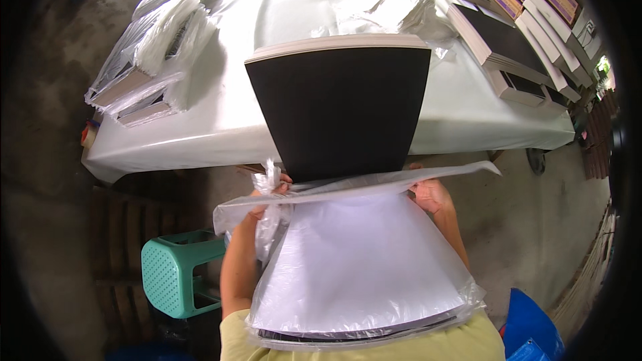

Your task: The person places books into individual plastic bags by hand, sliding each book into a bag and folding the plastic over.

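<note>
A thick stack of black-faced sheets [341, 107] with pale edges lies over the table's near edge, its close end reaching behind the raised rim of a clear plastic bag [461, 171]. White sheets [361, 254] show through the plastic against my front, with a dark edge at the bottom. My left hand [267, 197] is closed on the bag's rim beside the stack's near left corner, where crumpled plastic partly covers it. At the near right corner, my right hand [433, 195] grips the rim; its fingertips are partly hidden by the plastic.
Plastic-wrapped stacks [154, 53] stand on the left of the white-covered table [234, 120]. Loose plastic bags [401, 13] lie at the back. More black-faced stacks [501, 37] fill the right. A green stool [167, 274] stands at lower left, a blue object [531, 327] at lower right.
</note>
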A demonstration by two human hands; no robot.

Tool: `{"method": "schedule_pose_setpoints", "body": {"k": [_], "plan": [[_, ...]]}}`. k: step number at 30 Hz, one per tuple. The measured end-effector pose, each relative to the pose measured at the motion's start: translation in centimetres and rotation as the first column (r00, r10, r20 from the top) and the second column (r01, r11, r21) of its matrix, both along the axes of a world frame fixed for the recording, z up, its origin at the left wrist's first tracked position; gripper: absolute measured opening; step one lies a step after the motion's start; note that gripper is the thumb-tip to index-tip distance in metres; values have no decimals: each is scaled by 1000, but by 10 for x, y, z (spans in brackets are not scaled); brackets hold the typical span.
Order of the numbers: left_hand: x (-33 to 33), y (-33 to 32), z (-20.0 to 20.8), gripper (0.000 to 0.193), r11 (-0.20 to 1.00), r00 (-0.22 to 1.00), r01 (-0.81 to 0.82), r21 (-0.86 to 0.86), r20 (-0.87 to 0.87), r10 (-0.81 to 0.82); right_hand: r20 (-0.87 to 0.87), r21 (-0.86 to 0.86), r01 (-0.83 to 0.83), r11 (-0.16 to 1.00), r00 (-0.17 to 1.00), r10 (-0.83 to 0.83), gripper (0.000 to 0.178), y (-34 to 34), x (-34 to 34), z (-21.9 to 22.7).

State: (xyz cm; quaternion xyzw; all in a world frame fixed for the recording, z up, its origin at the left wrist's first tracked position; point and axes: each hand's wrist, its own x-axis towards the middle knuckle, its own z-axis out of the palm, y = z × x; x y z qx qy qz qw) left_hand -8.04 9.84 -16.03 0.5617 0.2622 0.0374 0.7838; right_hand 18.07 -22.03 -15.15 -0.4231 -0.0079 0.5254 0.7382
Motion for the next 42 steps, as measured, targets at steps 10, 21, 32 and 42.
{"method": "schedule_pose_setpoints", "body": {"k": [10,21,32,42], "plan": [[-34,-11,-150,42,974,971,-225,-19,73,226,566,-676,68,734,685,458,37,19,-11,-9],[-15,-31,155,124,970,878,-242,-27,419,231,911,-277,-415,867,172,374,31,81,-44,182],[64,-83,182,125,867,738,-447,-221,457,497,940,42,-339,940,332,78,21,154,-101,180],[61,-74,154,112,838,863,-363,407,486,138,952,64,-325,944,302,39,54,149,-103,199]]}}
